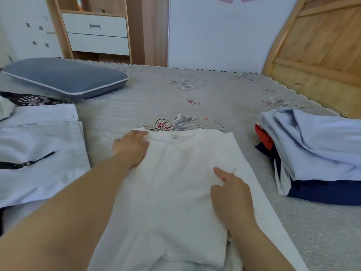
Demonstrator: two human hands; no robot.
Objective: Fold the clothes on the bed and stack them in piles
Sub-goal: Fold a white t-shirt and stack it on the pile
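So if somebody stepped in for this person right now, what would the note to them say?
Left hand: flat on the white shirt near its collar, holding it down.
Right hand: pinching a fold of the shirt's right side.
The shirt lies mid-bed, partly folded.
Done: a stack of folded clothes, pale blue on top, dark blue below, at the right.
Left: finish this shirt, stack it, then fold the pale blue garment spread out at the left.

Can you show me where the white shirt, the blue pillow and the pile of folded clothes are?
white shirt [172, 184]: head view, middle of its front.
blue pillow [64, 77]: head view, centre of its top.
pile of folded clothes [320, 151]: head view, light blue top garment.
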